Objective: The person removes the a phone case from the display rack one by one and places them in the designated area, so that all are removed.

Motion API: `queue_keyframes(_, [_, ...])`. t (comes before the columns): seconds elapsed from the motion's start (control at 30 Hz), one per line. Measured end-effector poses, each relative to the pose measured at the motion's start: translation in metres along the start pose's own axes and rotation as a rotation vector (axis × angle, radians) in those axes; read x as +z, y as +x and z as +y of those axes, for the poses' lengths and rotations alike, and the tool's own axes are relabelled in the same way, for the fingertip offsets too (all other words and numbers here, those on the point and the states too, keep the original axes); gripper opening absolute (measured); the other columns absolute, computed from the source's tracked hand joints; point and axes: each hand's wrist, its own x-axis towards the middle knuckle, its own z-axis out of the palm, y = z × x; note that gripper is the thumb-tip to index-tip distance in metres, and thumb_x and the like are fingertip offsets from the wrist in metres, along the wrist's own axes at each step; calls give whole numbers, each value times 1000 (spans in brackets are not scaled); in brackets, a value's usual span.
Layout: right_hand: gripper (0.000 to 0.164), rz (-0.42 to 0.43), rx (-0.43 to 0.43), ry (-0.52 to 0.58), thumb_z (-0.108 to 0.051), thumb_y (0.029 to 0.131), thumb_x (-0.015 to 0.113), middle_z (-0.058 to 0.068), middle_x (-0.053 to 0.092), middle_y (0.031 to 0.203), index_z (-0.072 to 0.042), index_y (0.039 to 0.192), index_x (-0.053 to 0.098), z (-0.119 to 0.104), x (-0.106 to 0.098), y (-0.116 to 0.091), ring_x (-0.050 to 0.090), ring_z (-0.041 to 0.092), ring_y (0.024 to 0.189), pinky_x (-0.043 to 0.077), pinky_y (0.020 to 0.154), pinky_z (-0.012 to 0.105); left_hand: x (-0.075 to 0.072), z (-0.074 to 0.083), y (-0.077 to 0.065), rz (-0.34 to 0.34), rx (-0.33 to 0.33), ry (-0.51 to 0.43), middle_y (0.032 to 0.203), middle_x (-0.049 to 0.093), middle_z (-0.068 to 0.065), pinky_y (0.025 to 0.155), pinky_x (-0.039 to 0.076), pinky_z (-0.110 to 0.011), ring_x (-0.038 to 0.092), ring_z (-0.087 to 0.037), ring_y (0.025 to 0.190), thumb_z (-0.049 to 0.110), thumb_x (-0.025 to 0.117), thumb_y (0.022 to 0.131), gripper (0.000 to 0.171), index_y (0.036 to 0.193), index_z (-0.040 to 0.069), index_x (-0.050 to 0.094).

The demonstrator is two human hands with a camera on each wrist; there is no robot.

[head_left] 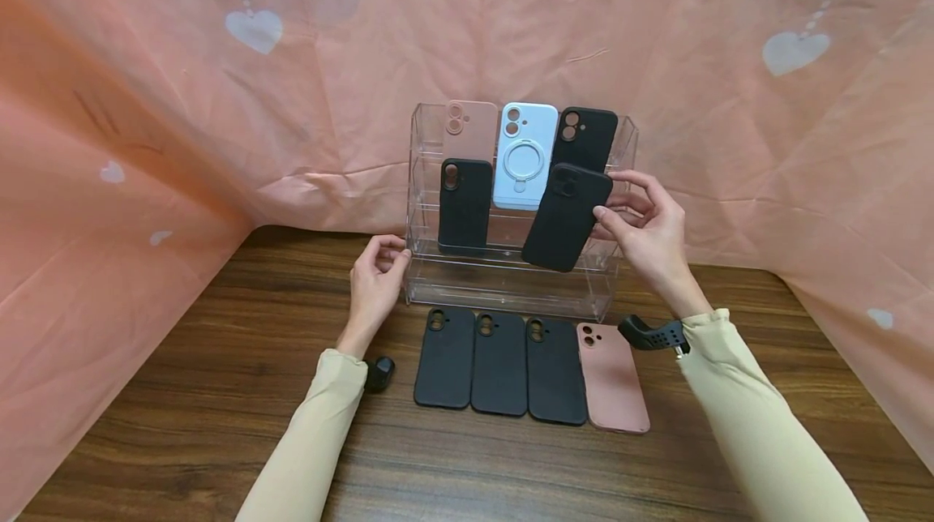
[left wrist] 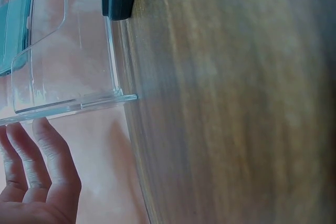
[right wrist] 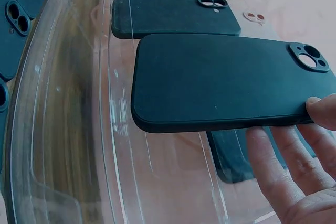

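Note:
My right hand (head_left: pixel 649 234) pinches a black phone case (head_left: pixel 565 218) by its right edge, thumb on the back face and fingers behind. The case tilts in front of the clear tiered stand (head_left: pixel 511 295), overlapping another black case (head_left: pixel 589 133) on the top tier. In the right wrist view, the held case (right wrist: pixel 210 85) lies between the camera and the stand's tiers. Against the stand's left side rest the fingertips of my left hand (head_left: pixel 375 279); the left wrist view shows those slightly bent fingers (left wrist: pixel 58 156) at the clear side panel (left wrist: pixel 73 66).
The stand also bears a pink case (head_left: pixel 477 137), a white case with a ring (head_left: pixel 525 153) and a black case (head_left: pixel 465 206). On the wooden table (head_left: pixel 219 392), three black cases (head_left: pixel 499 364) and a pink one (head_left: pixel 616 384) lie in a row before it. Pink fabric (head_left: pixel 365 100) encloses the back.

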Motion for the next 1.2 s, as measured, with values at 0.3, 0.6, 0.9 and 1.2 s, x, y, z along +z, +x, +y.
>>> queue_keyframes(0.3, [53,1,60,99,18,86,68,5,69,88,-5,133,60,0,-15,-14,76,11,73,63,65,32,-1,0,0,4,5,1,93,69,-11,59,51,-19,62,-7,67,17,69,96,15,110,12,69])
queue_keyframes(0.6, [54,-23,102,123,20,85,66,5,72,89,-5,132,60,-3,-30,-28,77,12,76,63,65,32,-1,-1,0,1,6,9,94,69,-10,62,50,-18,63,-7,72,17,69,96,16,111,12,69])
queue_keyframes(0.9, [55,-61,159,100,17,87,68,4,73,94,-7,135,58,-3,-47,-43,76,14,78,63,64,35,-1,-1,1,1,-1,16,94,69,-10,63,49,-18,63,-8,73,18,69,96,16,111,12,69])
queue_keyframes(1.2, [54,-98,182,115,20,87,66,3,76,96,-6,134,59,0,-63,-56,76,14,78,63,64,37,-1,-1,1,4,-1,19,94,70,-10,63,49,-19,62,-9,72,19,69,96,16,111,13,69])
